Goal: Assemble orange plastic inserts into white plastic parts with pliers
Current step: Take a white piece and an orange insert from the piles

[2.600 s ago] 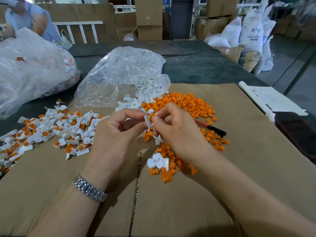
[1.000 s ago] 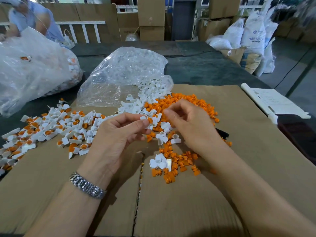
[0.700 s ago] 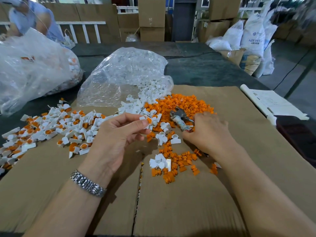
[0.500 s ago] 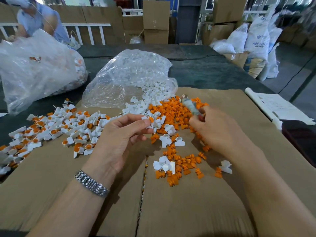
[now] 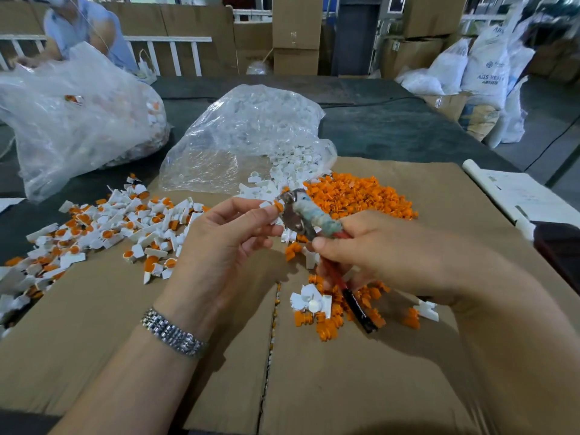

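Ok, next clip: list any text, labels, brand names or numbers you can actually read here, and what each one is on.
"ABS RESIN": approximate reading, printed on the white sack at the far right; its small logo and the line beneath are too blurred to read.
Paper sheet on the right: faint print, unreadable.
Cardboard box at the back: small dark mark, illegible.
Pliers, hands, parts and plastic bags: no readable text.

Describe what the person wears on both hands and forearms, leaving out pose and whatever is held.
The left hand is bare, and a silver metal-link wristwatch band circles its wrist. The right hand is bare too, with no watch, ring or glove showing. Both forearms are uncovered as far as the frame reaches; no sleeve is visible on either.
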